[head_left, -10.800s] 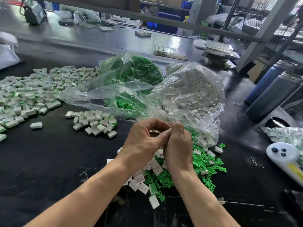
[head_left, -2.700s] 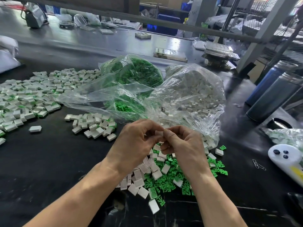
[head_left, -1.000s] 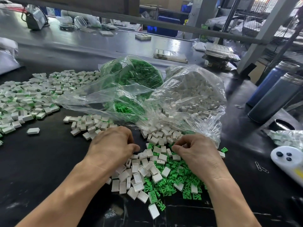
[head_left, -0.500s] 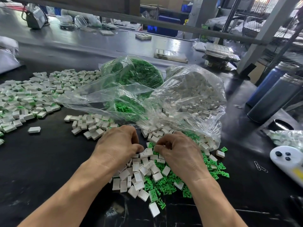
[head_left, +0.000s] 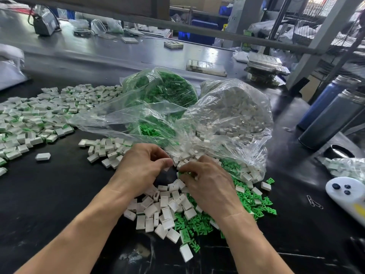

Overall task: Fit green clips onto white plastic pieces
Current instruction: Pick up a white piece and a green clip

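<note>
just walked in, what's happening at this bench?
A person is assembling small parts by hand: green clips go onto white plastic pieces, both loose in a mixed heap on the black table. Both hands are down at the heap. The right hand pinches a green clip, and the left hand has its fingers curled beside it; what it holds is hidden. Two clear bags behind, the green bag and the white bag, hold the stock. A large spread of pieces lies at the left.

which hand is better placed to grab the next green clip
Right. The right hand sits over the loose green clips, its fingertips already among them. The left hand hovers beside the white pieces.
</note>
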Available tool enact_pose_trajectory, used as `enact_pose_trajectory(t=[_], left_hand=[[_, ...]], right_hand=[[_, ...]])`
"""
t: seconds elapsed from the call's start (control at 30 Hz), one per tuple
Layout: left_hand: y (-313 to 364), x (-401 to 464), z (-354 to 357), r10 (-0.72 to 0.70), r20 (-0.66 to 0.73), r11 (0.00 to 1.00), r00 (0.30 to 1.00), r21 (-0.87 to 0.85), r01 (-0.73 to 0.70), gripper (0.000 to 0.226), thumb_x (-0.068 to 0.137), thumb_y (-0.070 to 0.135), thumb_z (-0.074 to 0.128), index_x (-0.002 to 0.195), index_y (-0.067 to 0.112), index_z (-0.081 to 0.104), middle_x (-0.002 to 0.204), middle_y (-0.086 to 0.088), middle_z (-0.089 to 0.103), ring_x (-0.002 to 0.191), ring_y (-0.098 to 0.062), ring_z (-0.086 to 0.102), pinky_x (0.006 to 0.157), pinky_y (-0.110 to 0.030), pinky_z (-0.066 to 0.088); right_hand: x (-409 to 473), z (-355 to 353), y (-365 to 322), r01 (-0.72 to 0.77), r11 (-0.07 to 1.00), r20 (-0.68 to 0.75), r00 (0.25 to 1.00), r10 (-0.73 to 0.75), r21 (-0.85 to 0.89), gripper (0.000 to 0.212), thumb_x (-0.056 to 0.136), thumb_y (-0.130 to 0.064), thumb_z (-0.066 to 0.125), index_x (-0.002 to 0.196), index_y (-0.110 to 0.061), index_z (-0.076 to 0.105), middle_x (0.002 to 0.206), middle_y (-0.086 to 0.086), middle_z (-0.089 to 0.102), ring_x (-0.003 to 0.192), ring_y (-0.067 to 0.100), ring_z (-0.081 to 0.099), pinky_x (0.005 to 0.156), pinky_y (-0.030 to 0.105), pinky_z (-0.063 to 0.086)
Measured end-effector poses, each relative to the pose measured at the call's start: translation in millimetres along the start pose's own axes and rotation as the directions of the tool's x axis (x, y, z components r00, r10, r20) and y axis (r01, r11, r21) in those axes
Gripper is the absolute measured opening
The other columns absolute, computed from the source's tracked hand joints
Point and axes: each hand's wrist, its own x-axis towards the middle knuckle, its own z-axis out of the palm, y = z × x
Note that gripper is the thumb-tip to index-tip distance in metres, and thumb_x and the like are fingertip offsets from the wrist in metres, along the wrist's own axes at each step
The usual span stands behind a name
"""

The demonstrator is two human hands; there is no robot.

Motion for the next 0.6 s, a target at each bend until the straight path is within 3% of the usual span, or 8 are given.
enact_pose_trajectory(t=[0.13, 0.33, 0.47, 0.6], left_hand=[[1.7, 1.1, -1.9, -0.041, 0.027, 0.969, 0.999, -0.242, 0.046, 0.005, 0.086, 0.017, 0.081, 0.089, 0.014, 0.077, 0.074, -0.001, 0.077, 0.062, -0.011, 0.070, 0.058, -0.024, 0.058], [1.3, 1.5, -3.6, -0.052, 0.102, 0.812, 0.993, -0.575, 0.101, 0.030, 0.071, 0.021, 0.081, 0.094, 0.002, 0.074, 0.085, -0.016, 0.078, 0.069, -0.020, 0.073, 0.061, -0.026, 0.062], [1.6, 2.5, -1.8, -0.063, 0.178, 0.692, 0.982, -0.701, 0.171, 0.034, 0.070, 0.017, 0.079, 0.098, 0.000, 0.071, 0.086, -0.019, 0.076, 0.069, -0.021, 0.074, 0.062, -0.028, 0.064], [2.8, -0.1, 4.7, -0.046, 0.214, 0.640, 0.976, -0.743, 0.193, 0.040, 0.073, 0.015, 0.077, 0.110, 0.000, 0.073, 0.087, -0.017, 0.075, 0.067, -0.020, 0.073, 0.061, -0.027, 0.063]], right_hand=[[1.5, 1.7, -2.1, -0.012, 1.000, -0.016, 1.000, 0.011, -0.009, 0.026, 0.098, -0.051, 0.065, 0.123, -0.043, 0.067, 0.104, -0.019, 0.050, 0.102, 0.005, 0.054, 0.091, 0.024, 0.038], [2.8, 4.5, -7.6, -0.040, 0.999, -0.033, 0.999, 0.040, 0.013, 0.021, 0.094, -0.048, 0.070, 0.111, -0.038, 0.064, 0.106, -0.018, 0.052, 0.102, 0.006, 0.054, 0.095, 0.027, 0.044], [0.3, 2.7, -7.3, -0.047, 0.994, -0.053, 0.997, 0.052, 0.098, 0.021, 0.092, -0.043, 0.074, 0.105, -0.039, 0.058, 0.100, -0.020, 0.056, 0.097, 0.003, 0.056, 0.091, 0.027, 0.048], [1.4, 2.4, -4.0, -0.042, 0.974, -0.087, 0.994, 0.063, 0.221, 0.013, 0.093, -0.028, 0.076, 0.093, -0.033, 0.064, 0.088, -0.016, 0.064, 0.087, 0.001, 0.060, 0.081, 0.024, 0.053]])
